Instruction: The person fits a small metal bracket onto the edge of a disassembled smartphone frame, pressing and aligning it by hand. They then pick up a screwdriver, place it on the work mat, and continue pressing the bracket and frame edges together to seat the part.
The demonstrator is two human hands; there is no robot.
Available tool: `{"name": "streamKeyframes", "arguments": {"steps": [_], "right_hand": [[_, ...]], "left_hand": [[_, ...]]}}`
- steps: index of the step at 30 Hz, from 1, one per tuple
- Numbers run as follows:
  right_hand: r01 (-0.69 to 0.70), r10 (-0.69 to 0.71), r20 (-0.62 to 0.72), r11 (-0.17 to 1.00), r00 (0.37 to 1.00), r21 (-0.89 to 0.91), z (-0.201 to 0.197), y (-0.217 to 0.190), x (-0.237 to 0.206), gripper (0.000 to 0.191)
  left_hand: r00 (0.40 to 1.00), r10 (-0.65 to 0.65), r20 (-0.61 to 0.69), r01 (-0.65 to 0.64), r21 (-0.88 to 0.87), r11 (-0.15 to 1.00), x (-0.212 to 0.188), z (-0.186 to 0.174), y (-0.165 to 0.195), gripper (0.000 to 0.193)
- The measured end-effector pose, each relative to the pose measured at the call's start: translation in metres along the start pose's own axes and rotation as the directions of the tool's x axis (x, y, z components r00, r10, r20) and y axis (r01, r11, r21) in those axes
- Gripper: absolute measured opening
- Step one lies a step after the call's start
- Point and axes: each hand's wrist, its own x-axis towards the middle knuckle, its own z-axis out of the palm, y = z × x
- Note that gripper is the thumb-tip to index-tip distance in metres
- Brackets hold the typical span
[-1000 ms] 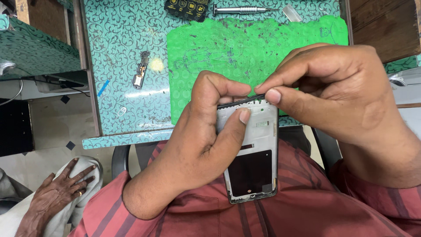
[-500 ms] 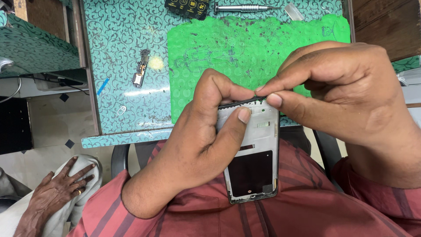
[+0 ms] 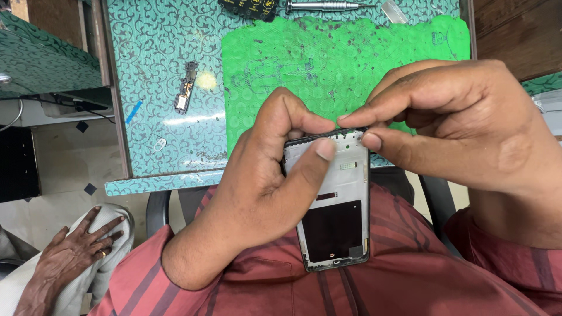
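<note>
Two hands hold my open grey phone frame (image 3: 336, 205): left hand (image 3: 263, 193) grips its side, right hand (image 3: 456, 129) pinches the top edge. I should pull gently.

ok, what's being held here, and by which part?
An opened grey phone frame with a dark panel. The left hand wraps its left edge, thumb across the upper face. The right hand has a fingertip grip on its top edge.

Left hand (image 3: 257, 193) grips an opened phone frame (image 3: 336, 205) over the lap. Right hand (image 3: 462, 129) pinches its top edge. Green mat (image 3: 328, 64) and small circuit part (image 3: 186, 88) lie on the counter (image 3: 152, 47).
</note>
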Motion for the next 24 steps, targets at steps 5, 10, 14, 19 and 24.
{"name": "streamKeyframes", "arguments": {"steps": [5,10,14,19,24], "right_hand": [[-0.016,0.016,-0.007,1.0,1.0,0.023,0.006,0.003,-0.004,0.022],[-0.174,0.209,-0.098,0.942,0.973,0.286,0.019,0.012,-0.006,0.031],[-0.058,0.087,-0.063,0.927,0.994,0.37,0.026,0.025,0.002,0.037],[-0.155,0.192,-0.084,0.932,0.978,0.328,0.03,0.032,0.003,0.031],[-0.167,0.196,-0.063,0.934,0.979,0.317,0.026,0.033,0.005,0.02]], "left_hand": [[0.999,-0.023,-0.044,0.017,-0.138,0.99,-0.001,0.004,-0.004,0.011],[0.995,-0.05,-0.085,0.031,-0.217,0.976,-0.001,-0.002,-0.012,0.017],[0.994,-0.05,-0.101,0.027,-0.217,0.976,0.001,-0.007,-0.021,0.016],[0.994,-0.042,-0.101,0.023,-0.187,0.982,0.003,-0.011,-0.03,0.016],[0.994,-0.049,-0.093,0.025,-0.242,0.97,0.007,-0.01,-0.033,0.017]]}}
